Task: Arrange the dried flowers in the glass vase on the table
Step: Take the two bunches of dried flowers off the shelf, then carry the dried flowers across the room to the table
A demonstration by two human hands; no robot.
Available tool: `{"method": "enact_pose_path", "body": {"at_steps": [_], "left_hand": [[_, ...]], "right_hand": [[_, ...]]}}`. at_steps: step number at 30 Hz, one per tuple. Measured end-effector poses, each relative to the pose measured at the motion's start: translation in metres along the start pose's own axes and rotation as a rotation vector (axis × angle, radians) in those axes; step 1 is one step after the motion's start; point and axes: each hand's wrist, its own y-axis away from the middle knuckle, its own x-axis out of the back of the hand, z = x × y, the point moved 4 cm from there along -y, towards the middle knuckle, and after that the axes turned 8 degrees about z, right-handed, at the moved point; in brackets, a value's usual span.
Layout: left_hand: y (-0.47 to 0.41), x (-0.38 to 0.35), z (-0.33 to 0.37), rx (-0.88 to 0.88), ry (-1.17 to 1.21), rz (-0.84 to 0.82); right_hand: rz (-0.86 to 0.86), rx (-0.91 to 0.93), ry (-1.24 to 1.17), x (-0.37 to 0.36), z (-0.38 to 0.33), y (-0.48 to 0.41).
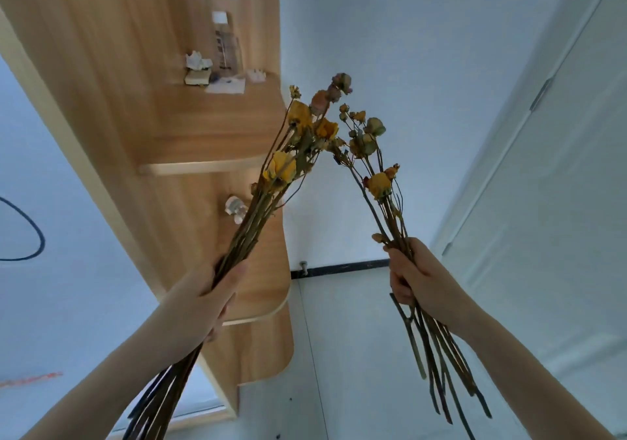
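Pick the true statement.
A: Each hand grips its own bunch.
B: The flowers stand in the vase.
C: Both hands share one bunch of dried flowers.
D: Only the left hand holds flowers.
A: the left hand grips the left bunch by its stems, and the right hand grips the separate right bunch. No vase is in view.

2 long-stemmed bunches with yellow and faded-pink heads: left bunch point(281, 168) leans right, right bunch point(379, 184) leans left, heads nearly meeting mid-frame.
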Motion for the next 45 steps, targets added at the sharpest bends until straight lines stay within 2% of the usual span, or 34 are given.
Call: {"method": "enact_pose_path", "body": {"at_steps": [8,20,25,31,39,45], "left_hand": [[0.042,-0.024,-0.098,0.18,-0.067,-0.145],[0.08,-0.015,-0.227,0.44,-0.198,-0.152],[0.077,-0.008,-0.244,0.476,-0.18,-0.166],[0.064,-0.007,-0.252,0.517,-0.159,-0.254],[0.064,-0.029,-0.256,0.475,-0.262,-0.459],[0.078,-0.058,-0.253,0.452,-0.323,-0.584]], "right_hand": [[-0.018,-0.214,0.047,0.006,0.113,0.069],[-0.106,-0.484,0.211,-0.026,0.204,0.123],[-0.105,-0.54,0.253,-0.04,0.211,0.133],[-0.002,-0.615,0.195,-0.052,0.21,0.155],[0.156,-0.773,0.12,-0.057,0.221,0.223],[0.301,-0.781,-0.029,-0.049,0.224,0.278]]}}
